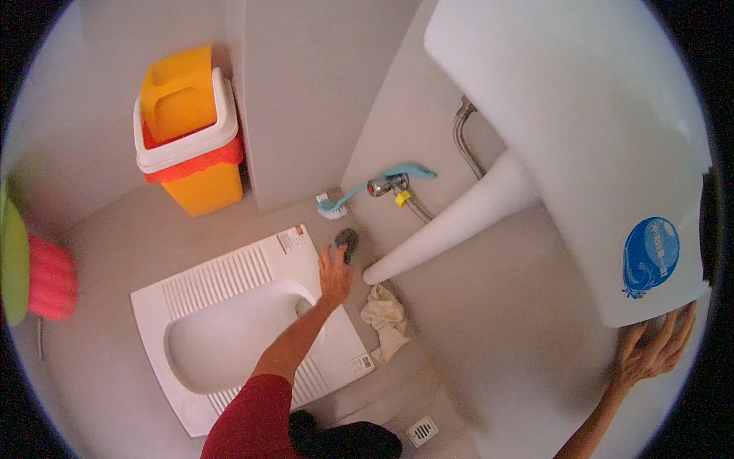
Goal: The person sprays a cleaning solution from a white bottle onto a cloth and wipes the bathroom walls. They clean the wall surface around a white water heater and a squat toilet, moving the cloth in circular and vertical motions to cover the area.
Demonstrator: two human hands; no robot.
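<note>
My left hand, its arm in a dark red sleeve, reaches down over the corner of a white squat toilet. Its fingers are spread, and the fingertips meet a dark grey, rounded scrubber-like thing on the floor. What exactly that thing is I cannot make out. At the far right my right hand grips the lower edge of a white washbasin, fingers bent against the rim.
A pale crumpled cloth lies by the wall. A blue brush leans near a metal valve. The basin's white drain pipe slants overhead. An orange bin, a floor drain and a pink object stand around.
</note>
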